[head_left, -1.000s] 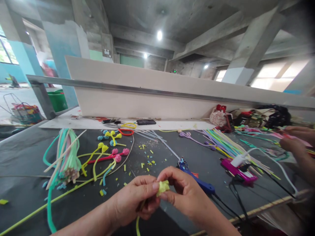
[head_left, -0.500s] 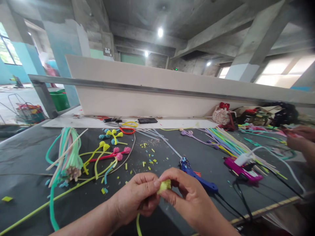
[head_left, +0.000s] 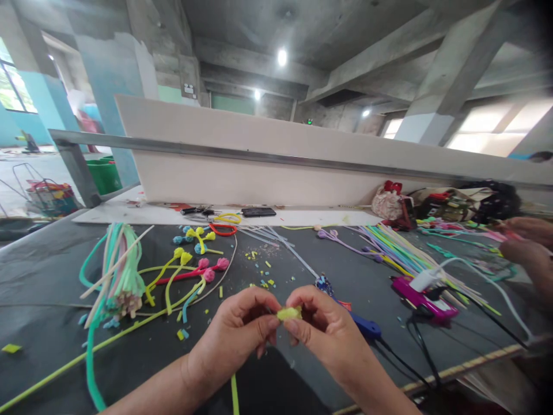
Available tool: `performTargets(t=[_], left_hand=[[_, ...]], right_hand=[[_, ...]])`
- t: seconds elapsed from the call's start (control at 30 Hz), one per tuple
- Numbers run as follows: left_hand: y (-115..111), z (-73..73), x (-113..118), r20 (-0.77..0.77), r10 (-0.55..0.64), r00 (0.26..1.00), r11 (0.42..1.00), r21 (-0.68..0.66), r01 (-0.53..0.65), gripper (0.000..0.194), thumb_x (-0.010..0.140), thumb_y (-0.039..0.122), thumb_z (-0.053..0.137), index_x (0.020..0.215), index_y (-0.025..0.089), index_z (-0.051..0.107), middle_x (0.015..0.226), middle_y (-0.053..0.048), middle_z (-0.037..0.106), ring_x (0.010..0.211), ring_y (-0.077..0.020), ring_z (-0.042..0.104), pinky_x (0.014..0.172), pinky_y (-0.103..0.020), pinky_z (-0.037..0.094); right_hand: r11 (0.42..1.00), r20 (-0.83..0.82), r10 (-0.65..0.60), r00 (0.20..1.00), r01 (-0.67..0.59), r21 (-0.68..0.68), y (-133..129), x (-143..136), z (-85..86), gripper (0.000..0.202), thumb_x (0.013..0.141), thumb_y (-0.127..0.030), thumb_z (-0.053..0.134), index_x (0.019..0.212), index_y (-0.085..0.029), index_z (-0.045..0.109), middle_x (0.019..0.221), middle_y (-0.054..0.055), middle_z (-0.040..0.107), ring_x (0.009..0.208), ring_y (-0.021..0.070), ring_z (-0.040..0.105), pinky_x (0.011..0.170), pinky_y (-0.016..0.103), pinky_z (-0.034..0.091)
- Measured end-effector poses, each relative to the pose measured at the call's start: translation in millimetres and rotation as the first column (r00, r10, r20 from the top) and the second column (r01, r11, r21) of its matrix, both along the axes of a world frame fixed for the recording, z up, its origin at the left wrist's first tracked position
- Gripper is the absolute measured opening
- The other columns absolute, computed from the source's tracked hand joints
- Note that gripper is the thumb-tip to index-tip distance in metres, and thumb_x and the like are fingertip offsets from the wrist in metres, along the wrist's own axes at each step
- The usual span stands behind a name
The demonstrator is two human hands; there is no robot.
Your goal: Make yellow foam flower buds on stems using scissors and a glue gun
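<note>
My left hand (head_left: 242, 325) and my right hand (head_left: 324, 323) meet at the front middle of the table, thumbs and forefingers pinched on a small fuzzy yellow bud (head_left: 289, 313). The bud looks like the yellow knobs on the finished-looking stems nearby; the fingertips partly cover it. Below my left hand hangs a yellow-green cord (head_left: 234, 395); whether it joins the bud is hidden. Just beyond my right hand lies a blue corded tool (head_left: 366, 326), seemingly a glue gun, partly covered by that hand.
To the left stands a bundle of pastel cords (head_left: 123, 265). Yellow and pink knobbed stems (head_left: 194, 271) lie beside it, among cord scraps (head_left: 268, 282). At right are a purple power strip (head_left: 425, 302) with cables and more loose cords (head_left: 397, 248). Another person's hands (head_left: 529, 242) work at the far right.
Both hands have tipped and drawn slightly up, and the left fingers have opened out from their curl. The yellow bud now looks flatter and wider between the fingertips. The hanging cord has shifted left.
</note>
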State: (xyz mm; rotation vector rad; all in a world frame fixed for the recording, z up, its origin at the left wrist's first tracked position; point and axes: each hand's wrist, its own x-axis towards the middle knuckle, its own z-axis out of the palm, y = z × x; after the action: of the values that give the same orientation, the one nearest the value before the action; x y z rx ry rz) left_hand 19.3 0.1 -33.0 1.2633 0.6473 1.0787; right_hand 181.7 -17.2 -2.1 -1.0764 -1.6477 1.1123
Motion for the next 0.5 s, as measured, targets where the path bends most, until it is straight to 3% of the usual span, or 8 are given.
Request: performTargets(t=[0.17,0.3,0.5], left_hand=[[1,-1.7,0,0.029,0.076,0.997,0.996,0.041,-0.078,0.014,0.071,0.026,0.066,0.074,0.015,0.057,0.078,-0.001,0.056,0.047,-0.0059,0.051,0.037,-0.016,0.040],[3,-4.9,-2,-0.002,0.116,0.993,0.981,0.158,-0.114,0.006,0.072,0.018,0.063,0.074,0.015,0.058,0.079,-0.001,0.056,0.050,-0.0060,0.052,0.040,-0.016,0.040],[5,-5.6,-4,-0.131,0.251,0.959,0.882,0.440,-0.171,0.007,0.073,0.009,0.058,0.071,0.015,0.060,0.075,-0.002,0.059,0.063,-0.0096,0.055,0.056,-0.019,0.045]], right_hand=[[0.999,-0.003,-0.047,0.999,0.047,-0.005,-1,-5,-2.1,0.016,0.074,-0.030,0.065,0.077,-0.020,0.053,0.063,-0.005,0.051,0.059,0.0111,0.050,0.056,0.023,0.038],[0.994,0.002,-0.089,0.996,0.089,-0.057,-2,-9,0.7,0.016,0.073,-0.029,0.064,0.079,-0.019,0.053,0.065,-0.003,0.053,0.060,0.0119,0.050,0.056,0.024,0.039],[0.985,0.070,-0.153,0.986,0.158,-0.074,-1,-11,1.2,0.014,0.078,-0.031,0.057,0.081,-0.018,0.054,0.063,-0.001,0.058,0.060,0.0132,0.055,0.054,0.024,0.041]])
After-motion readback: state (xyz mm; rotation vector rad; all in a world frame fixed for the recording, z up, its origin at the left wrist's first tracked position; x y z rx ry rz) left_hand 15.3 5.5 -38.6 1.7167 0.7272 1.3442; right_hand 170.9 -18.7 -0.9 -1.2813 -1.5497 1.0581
